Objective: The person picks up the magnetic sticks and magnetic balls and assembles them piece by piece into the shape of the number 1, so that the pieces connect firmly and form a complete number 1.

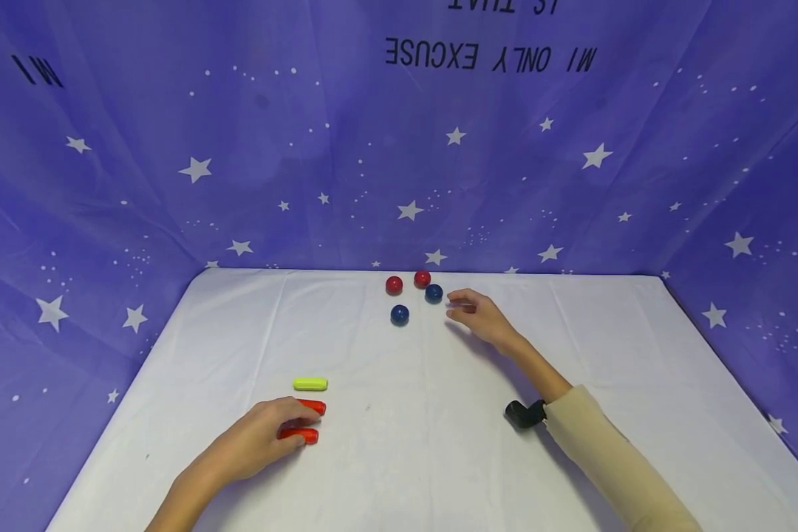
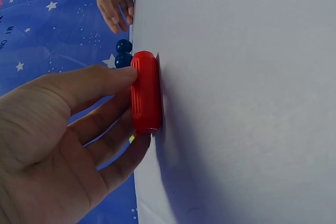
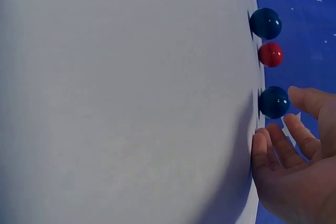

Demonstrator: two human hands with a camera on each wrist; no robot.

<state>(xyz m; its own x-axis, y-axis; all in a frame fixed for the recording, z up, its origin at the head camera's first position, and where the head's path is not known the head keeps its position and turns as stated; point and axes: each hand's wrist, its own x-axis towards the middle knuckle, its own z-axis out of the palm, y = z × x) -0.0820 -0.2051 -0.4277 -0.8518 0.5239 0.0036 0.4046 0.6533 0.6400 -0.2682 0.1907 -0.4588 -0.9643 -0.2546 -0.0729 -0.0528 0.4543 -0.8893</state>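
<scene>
My left hand (image 1: 259, 436) is around the nearer red ribbed cylinder (image 1: 309, 436), thumb on its near side and fingertips along the far side. In the left wrist view this red cylinder lies between thumb and curled fingers. A second red cylinder (image 1: 315, 406) lies just beyond, partly covered by the fingers. My right hand (image 1: 484, 319) hovers at the back, fingers loosely bent and apart, nothing between them. Right beside its fingertips is a blue ball (image 1: 434, 293), also a shiny blue ball (image 3: 273, 102) in the right wrist view.
Two red balls, one on the left (image 1: 394, 285) and one behind (image 1: 422, 278), sit near the back edge with another blue ball (image 1: 400, 315). A yellow cylinder (image 1: 310, 384) lies beyond the red ones. A purple star curtain (image 1: 346, 162) surrounds the white table (image 1: 406, 473).
</scene>
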